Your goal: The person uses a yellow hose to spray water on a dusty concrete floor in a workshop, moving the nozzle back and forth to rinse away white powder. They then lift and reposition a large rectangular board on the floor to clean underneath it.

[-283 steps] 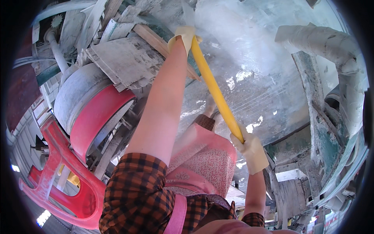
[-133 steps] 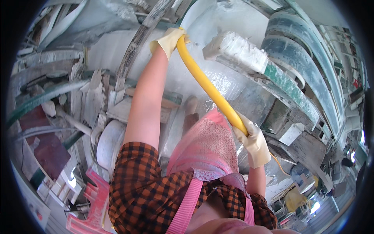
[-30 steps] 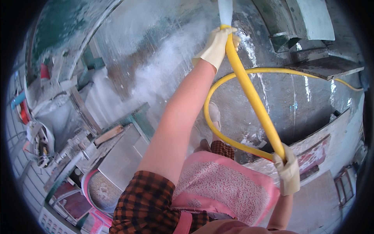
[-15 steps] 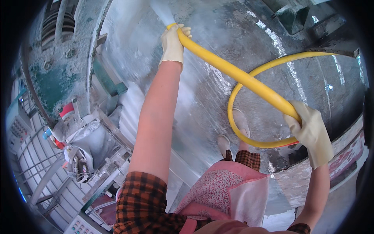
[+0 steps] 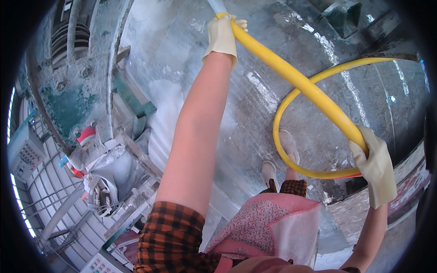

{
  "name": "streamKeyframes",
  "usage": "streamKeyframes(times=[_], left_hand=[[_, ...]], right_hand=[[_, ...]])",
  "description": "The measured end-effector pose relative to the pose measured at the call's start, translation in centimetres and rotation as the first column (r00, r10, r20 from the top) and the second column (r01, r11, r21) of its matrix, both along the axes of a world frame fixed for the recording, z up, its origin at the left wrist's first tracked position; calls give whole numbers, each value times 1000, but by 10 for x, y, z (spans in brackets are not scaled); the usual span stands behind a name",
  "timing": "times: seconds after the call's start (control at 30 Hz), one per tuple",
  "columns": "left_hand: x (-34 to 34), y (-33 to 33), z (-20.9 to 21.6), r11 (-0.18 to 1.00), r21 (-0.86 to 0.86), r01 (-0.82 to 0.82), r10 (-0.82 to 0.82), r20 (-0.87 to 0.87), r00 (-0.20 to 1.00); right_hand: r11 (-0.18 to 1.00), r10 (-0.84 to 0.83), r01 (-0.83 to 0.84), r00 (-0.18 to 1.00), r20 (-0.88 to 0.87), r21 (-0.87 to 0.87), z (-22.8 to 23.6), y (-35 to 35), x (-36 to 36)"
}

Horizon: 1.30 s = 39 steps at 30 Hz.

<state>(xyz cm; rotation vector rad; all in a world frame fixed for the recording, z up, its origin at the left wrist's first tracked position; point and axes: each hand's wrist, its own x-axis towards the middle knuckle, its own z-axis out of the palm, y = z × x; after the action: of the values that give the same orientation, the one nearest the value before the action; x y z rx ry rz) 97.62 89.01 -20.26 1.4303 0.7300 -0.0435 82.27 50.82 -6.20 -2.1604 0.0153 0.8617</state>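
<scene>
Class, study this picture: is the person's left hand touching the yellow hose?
Touching. The head view shows the gloved left hand wrapped around the yellow hose near its upper end.

Left arm [image 5: 198, 132]: one, extended almost straight, reaching along the left side of the yellow hose [image 5: 277, 64]; checked sleeve to about the elbow, forearm bare. Left wrist: nearly in line with the forearm. Left hand [image 5: 222, 35]: cream-gloved, wrapped round the hose just behind its outlet, fingers [image 5: 240, 22] emerging on its right side.
Right arm [image 5: 369, 230]: one, bare forearm rising from below the hose. Right hand [image 5: 375, 168]: cream-gloved, gripping the hose at its nearer stretch, beside the loop; fingertips apparently curled under, partly hidden.
Feet: two, shod; right foot [image 5: 290, 145] within the hose's loop, left foot [image 5: 269, 172] just outside.
</scene>
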Motion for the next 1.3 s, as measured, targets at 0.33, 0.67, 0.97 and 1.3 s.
streamKeyframes(times=[0.33,0.67,0.97,1.3], left_hand=[[-51,95,-7,971,67,-230,233,-30,972],[-117,142,-25,949,118,-292,306,-126,944],[-91,106,-19,967,83,-243,250,-91,964],[-92,116,-20,957,94,-275,286,-144,947]], right_hand=[[969,240,-248,942,233,6,-12,57,18],[925,351,-377,898,266,51,-16,86,22],[961,263,-269,960,94,57,-5,71,16],[961,245,-258,961,126,95,-3,72,12]])
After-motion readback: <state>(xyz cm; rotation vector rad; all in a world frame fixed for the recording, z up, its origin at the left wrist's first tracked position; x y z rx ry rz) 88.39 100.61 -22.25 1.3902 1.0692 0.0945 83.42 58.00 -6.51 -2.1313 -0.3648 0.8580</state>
